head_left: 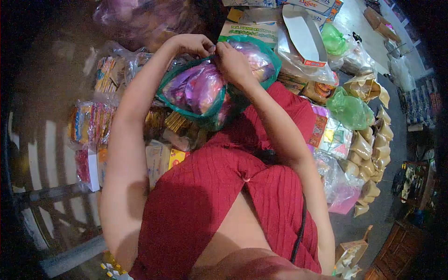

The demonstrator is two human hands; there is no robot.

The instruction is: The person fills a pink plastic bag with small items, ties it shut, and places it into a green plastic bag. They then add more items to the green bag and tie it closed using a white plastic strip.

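A green plastic bag filled with shiny purple packets lies in front of me, bulging out on both sides of my hands. My left hand is closed, its fingertips pinched at the top middle of the bag. Right beside it, nearly touching, my right hand is closed on the gathered plastic between the two bulges. The exact bit of plastic between the fingertips is small and partly hidden by the fingers.
Wrapped packs and a yellow box lie on the left. Behind stands a printed carton beside an open white tray. Green bags and tan pouches crowd the right. A large purple bundle is at the back.
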